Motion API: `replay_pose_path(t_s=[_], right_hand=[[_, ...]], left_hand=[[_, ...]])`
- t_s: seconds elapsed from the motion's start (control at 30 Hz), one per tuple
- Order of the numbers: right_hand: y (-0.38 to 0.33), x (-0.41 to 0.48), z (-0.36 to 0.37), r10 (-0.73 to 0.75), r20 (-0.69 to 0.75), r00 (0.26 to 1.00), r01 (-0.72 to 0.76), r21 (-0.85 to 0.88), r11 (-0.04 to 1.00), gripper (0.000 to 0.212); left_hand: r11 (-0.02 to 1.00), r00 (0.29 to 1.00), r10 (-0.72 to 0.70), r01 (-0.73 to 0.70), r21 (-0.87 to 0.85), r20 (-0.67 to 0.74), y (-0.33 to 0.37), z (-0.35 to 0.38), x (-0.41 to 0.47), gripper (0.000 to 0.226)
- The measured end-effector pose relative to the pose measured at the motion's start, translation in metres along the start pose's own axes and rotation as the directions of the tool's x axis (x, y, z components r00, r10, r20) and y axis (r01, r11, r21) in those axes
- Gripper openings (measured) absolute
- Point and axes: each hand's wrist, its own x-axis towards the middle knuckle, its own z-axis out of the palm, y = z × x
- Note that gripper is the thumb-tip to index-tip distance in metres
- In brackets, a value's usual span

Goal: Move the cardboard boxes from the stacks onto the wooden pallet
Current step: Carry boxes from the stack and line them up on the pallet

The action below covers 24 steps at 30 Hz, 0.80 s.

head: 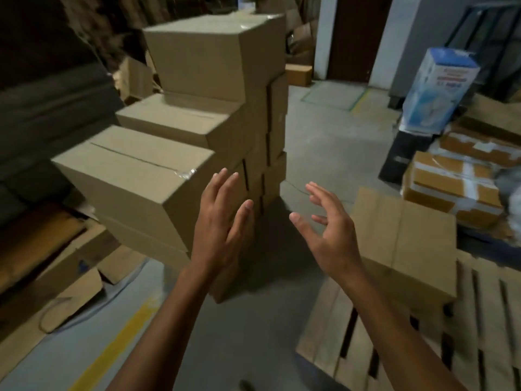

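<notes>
Three stacks of plain cardboard boxes rise like steps at centre left: the nearest top box (132, 176), a middle one (180, 119) and the tallest (214, 55). My left hand (220, 221) is raised with straight fingers just in front of the nearest stack's right corner. My right hand (329, 232) hovers beside it, fingers spread and slightly bent, holding nothing. A wooden pallet (479, 334) lies at lower right with one cardboard box (406, 238) on its far corner.
Flattened cardboard (56, 277) lies on the floor at left, crossed by a yellow floor line (118, 342). Taped brown parcels (456, 179) and a blue-white carton (439, 88) stand at right. Dark shelving (42, 108) fills the left side; a door is at the back.
</notes>
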Motion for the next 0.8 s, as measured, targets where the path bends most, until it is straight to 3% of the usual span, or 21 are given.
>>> replay_pose_path(t_s=[0.3,0.53,0.8], right_hand=[[-0.045,0.146,0.08,-0.072,-0.073,0.995,0.074,0.028,0.997,0.056],[-0.045,0.267,0.103,-0.095,-0.078,0.992,0.095,-0.003,0.995,0.056],[0.017,0.449,0.105,-0.038,-0.06,0.997,0.039,0.008,0.999,0.059]], left_hand=[[0.989,0.991,0.127,-0.124,0.083,-0.036,-0.071,-0.058,0.163,0.059],[0.996,0.988,0.076,-0.07,0.048,-0.134,-0.103,-0.051,0.28,0.061],[0.998,0.971,-0.036,0.021,-0.065,-0.236,-0.149,0.012,0.431,0.049]])
